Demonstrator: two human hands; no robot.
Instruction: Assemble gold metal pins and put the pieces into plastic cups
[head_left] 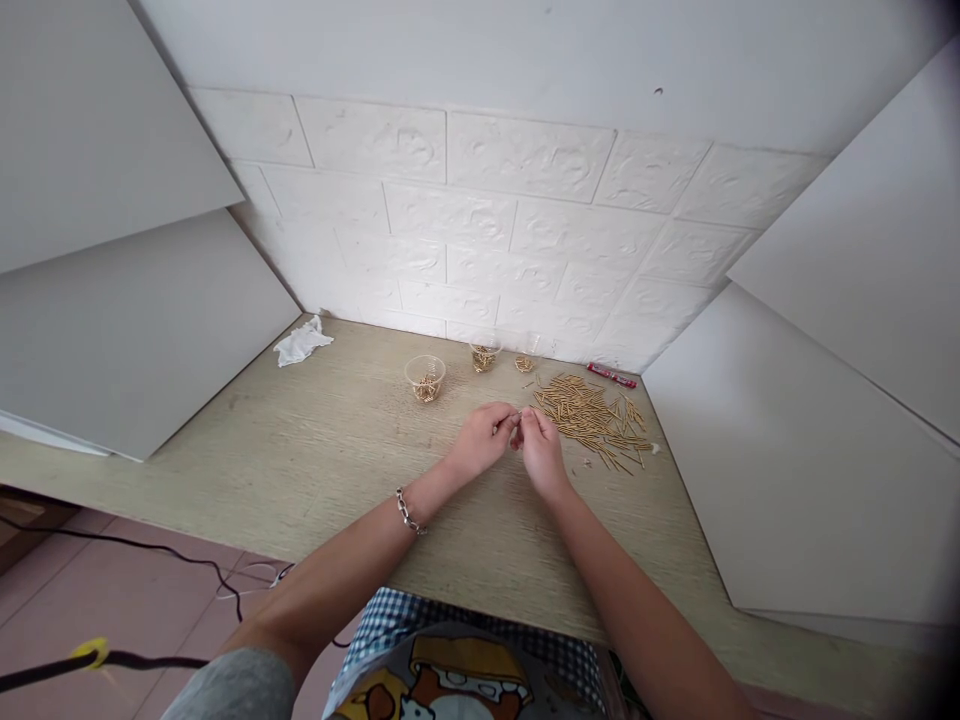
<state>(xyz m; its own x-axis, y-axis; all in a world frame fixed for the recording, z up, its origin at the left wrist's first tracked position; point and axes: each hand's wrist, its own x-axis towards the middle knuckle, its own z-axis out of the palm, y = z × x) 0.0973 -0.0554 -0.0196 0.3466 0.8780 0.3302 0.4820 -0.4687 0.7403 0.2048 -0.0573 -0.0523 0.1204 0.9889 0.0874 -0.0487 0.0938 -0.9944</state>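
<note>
My left hand (482, 440) and my right hand (541, 452) meet over the table, fingertips pinched together. Between them is something small that the fingers mostly cover; I cannot make out its kind. Just right of my right hand spreads a loose pile of thin gold-coloured metal sticks (589, 410). Beyond my left hand stands a clear plastic cup (425, 372) with short gold pieces inside. Farther back, a second clear cup (484, 352) also holds gold pieces. Beside it a third clear cup (525, 358) contains a smaller amount.
A crumpled white tissue (302, 342) lies at the back left of the wooden table (300, 450). At the back right is a red wrapped stick (611, 375). White panels (787, 450) flank both sides, and a white brick-patterned wall (480, 220) closes the back. Black cables (150, 545) run at lower left.
</note>
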